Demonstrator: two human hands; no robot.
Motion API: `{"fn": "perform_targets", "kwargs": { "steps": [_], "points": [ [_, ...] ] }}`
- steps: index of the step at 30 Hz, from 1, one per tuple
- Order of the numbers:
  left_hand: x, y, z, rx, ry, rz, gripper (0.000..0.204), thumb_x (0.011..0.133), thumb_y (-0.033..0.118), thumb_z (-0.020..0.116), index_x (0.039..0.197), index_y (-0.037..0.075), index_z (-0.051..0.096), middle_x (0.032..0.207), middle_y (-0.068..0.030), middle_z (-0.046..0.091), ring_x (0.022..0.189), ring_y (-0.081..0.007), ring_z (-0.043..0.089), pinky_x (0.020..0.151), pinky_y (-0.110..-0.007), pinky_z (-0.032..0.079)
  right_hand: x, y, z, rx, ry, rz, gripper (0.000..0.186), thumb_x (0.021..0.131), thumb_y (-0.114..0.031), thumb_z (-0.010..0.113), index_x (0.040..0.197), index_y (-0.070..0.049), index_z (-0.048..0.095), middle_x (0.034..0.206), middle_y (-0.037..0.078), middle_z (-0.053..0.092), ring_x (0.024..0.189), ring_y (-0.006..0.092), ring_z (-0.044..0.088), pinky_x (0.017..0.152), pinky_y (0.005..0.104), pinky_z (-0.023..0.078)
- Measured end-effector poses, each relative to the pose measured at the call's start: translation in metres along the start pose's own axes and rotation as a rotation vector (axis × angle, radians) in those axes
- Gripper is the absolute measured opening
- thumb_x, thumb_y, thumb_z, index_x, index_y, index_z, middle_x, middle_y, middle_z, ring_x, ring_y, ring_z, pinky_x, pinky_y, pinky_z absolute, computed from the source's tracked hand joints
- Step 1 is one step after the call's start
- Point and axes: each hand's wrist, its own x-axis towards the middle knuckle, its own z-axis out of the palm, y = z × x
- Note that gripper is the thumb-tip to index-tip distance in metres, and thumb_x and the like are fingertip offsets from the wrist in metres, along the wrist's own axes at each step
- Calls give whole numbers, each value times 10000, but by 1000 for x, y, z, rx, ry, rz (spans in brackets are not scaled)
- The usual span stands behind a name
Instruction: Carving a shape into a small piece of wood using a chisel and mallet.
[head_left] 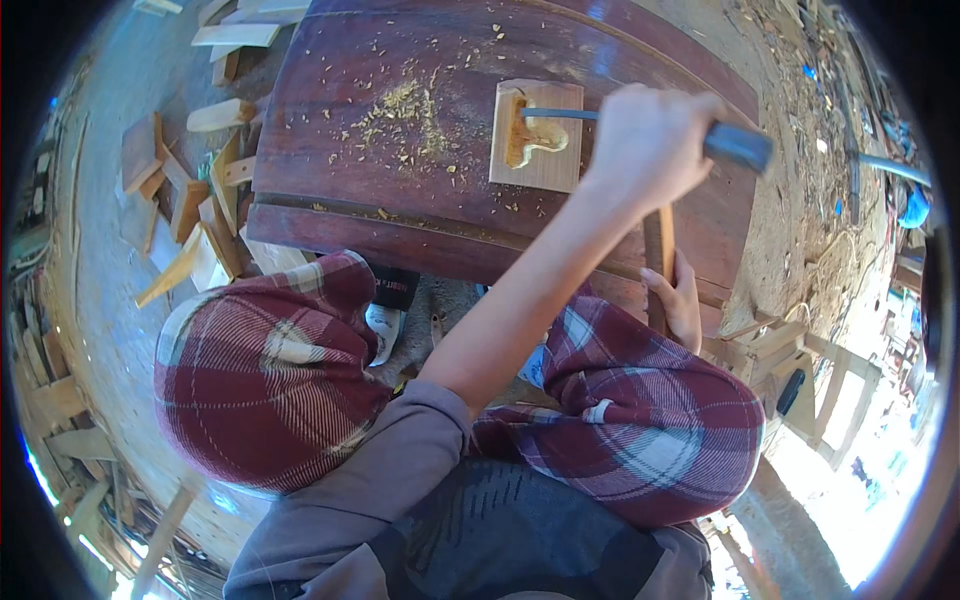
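Left hand: the left hand (650, 142) is closed in a fist around a metal-shafted tool (562, 114), its arm reaching across the body to the right.
Tool tip: the thin shaft points left, its end over the hollow in the block; contact I cannot tell.
Dark piece: a blurred dark cylinder (738, 148) juts right of the fist; which tool it belongs to is unclear.
Right hand: the right hand (683, 305) is wrapped around a wooden handle (655, 245), whose upper end is hidden behind the left wrist.
Wooden block: the pale wooden block (552, 170) lies flat on the reddish-brown surface (310, 170), left of the fist, a curved recess cut into it.
Shavings: yellowish shavings (415, 112) scatter left of the block.
Floor: wood offcuts (188, 205) lie piled left of the surface.
Legs: plaid cloth (285, 385) covers both knees.
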Motion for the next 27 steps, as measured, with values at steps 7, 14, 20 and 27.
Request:
{"fn": "perform_targets", "kwargs": {
  "steps": [7,14,20,27],
  "points": [
    [1,-9,26,-26,-89,106,208,666,158,715,850,146,618,663,-49,632,667,-271,636,661,-396,472,-13,-9,-14,2,90,-14,396,833,-183,641,1159,3,516,670,-3,493,540,72,484,476,209,413],
    [-2,-14,34,0,-150,76,228,668,154,727,869,138,620,665,-63,634,673,-281,630,667,-398,467,-10,-1,-19,-35,114,-8,392,838,-169,625,1170,8,514,659,-6,490,531,73,482,473,212,410],
    [-2,-17,35,-11,-127,71,237,657,148,733,863,129,617,666,-66,628,673,-284,625,665,-396,465,-12,0,-22,-27,106,1,381,836,-154,623,1160,11,510,672,0,504,535,72,486,471,213,410],
    [-2,-20,39,26,-101,60,227,656,144,736,846,117,615,668,-66,625,670,-276,625,656,-387,467,-13,2,-23,-27,109,4,381,836,-153,622,1161,11,508,673,4,511,534,78,492,465,214,412]
  ]
}}
